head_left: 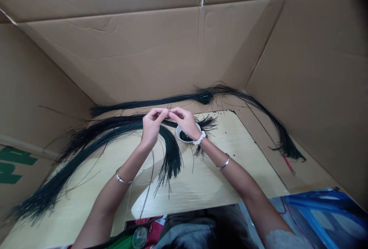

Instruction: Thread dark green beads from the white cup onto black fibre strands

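My left hand (151, 126) and my right hand (185, 122) meet at the fingertips above the table, both closed in a pinch. A thin dark strand shows faintly where the fingertips meet; its course between the fingers is hidden. Another fine strand (153, 164) curves down below my left hand. Behind and under the left hand lies a long dark green bundle of strands (86, 153), its cut end (171, 153) bending toward me. A blackish bundle (97, 134) runs beside it. Partly covered by my right hand, a small white bowl (177, 133) holds tiny dark green pieces.
More dark bundles (149, 102) lie along the back, and one (267, 115) droops down the right side by a red-handled thin tool (288, 164). Cardboard walls (161, 46) enclose the pale table (218, 180). Blue plastic (319, 210) sits at lower right.
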